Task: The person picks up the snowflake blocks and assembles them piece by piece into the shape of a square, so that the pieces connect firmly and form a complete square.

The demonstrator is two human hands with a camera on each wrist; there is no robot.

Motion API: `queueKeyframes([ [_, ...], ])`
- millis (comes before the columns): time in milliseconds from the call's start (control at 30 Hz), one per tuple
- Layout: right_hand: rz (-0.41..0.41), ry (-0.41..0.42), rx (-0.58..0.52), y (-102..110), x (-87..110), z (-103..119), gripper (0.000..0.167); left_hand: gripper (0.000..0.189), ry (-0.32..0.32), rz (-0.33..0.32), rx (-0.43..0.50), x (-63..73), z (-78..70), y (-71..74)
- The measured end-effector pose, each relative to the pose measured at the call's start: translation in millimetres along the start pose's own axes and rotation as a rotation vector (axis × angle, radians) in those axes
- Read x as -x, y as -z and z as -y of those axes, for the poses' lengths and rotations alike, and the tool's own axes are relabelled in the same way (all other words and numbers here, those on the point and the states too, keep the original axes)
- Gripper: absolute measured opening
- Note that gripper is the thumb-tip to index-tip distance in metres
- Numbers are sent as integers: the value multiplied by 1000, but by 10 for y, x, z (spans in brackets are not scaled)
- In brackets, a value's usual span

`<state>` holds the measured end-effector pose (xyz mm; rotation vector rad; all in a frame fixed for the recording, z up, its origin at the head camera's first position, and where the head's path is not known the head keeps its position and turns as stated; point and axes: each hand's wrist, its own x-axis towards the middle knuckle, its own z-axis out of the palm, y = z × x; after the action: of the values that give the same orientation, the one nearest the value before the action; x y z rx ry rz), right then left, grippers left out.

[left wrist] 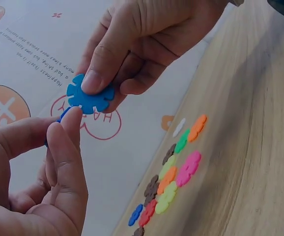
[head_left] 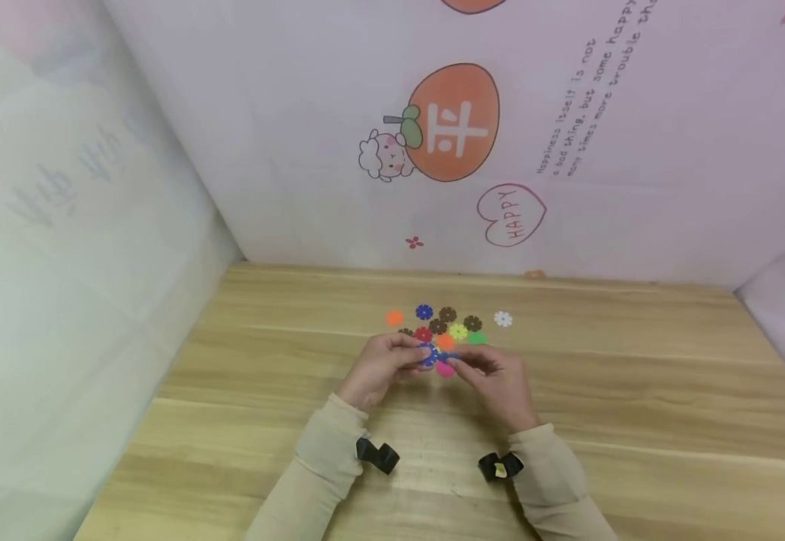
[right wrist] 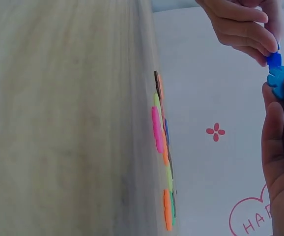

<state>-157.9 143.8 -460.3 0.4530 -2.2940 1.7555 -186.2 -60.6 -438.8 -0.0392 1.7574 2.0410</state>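
Left hand (head_left: 380, 367) and right hand (head_left: 500, 382) seen close together, dark blue disc (head_left: 430, 355) and light blue disc (left wrist: 88, 103) pinched

Near the lower middle of the head frame, the dark blue disc is held between the fingers and thumb of the left hand; by the right hand, the light blue disc is gripped the same way. In the right wrist view, the two notched discs are seen meeting at their rims at the upper right; whether they are interlocked cannot be told.

Just beyond the hands, more notched discs are spread on the wooden tabletop (head_left: 635, 376). An orange disc (head_left: 394, 318) is placed at the group's left, a white disc (head_left: 503, 319) at its right, and a pink disc (head_left: 445, 370) just below the hands' meeting point. Between these, a red disc (head_left: 422, 334), a yellow disc (head_left: 458, 331) and a green disc (head_left: 477, 338) are seen.

Both forearms are covered by beige sleeves (head_left: 327, 443). At the upper middle, a pale wall (head_left: 284, 150) is printed with an orange fruit and a red heart.
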Motion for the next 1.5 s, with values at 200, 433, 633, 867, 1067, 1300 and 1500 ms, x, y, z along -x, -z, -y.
queueKeyframes([
  [200,-19,35,49,-21,7,7,10,27,8,29,15,7,7,-4],
  [433,-23,25,54,-32,27,32,10,20,9,42,12,40,-16,-9],
  [633,-13,32,18,-21,19,88,12,26,21,48,-4,60,-55,-14],
  [867,0,85,-21,-14,16,112,13,20,9,53,19,88,-84,-48],
  [1067,2,63,11,-7,27,99,11,19,2,65,17,108,-75,-64],
  [1300,57,9,98,4,28,65,12,24,3,67,-7,111,-33,5],
  [1500,93,-169,96,120,26,-25,27,17,8,21,10,117,-31,79],
])
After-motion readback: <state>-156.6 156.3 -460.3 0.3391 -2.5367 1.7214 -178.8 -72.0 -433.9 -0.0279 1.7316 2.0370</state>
